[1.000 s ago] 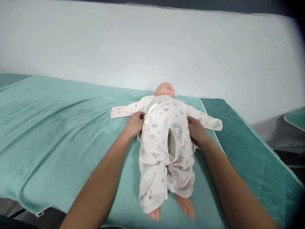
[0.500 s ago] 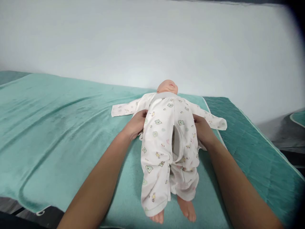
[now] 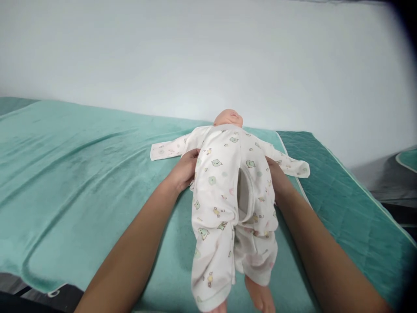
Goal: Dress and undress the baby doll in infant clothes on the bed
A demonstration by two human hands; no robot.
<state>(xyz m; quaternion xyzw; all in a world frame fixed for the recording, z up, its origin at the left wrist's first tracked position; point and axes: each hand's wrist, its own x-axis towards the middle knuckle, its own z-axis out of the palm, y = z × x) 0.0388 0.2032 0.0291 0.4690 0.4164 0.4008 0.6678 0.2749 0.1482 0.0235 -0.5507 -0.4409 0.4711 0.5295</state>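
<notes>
A baby doll (image 3: 228,117) lies on its back on a teal blanket (image 3: 81,174), its head toward the wall. It wears a white printed sleepsuit (image 3: 221,191) with the sleeves spread out to both sides. My left hand (image 3: 184,170) grips the doll's torso on the left side, fingers tucked under the cloth. My right hand (image 3: 276,176) holds the right side of the torso, its fingers mostly hidden behind the suit. The hips and legs are tilted up toward me, and one bare foot (image 3: 259,295) shows at the bottom edge.
The blanket covers a padded teal mat (image 3: 342,208) whose right edge drops off to a dark floor. A pale wall (image 3: 195,56) runs right behind the doll's head. Another teal mat corner (image 3: 407,158) shows at far right.
The doll's lower body has risen and come toward me, so its feet have slid down to the frame's bottom edge. Both hands stay on the torso's sides.
</notes>
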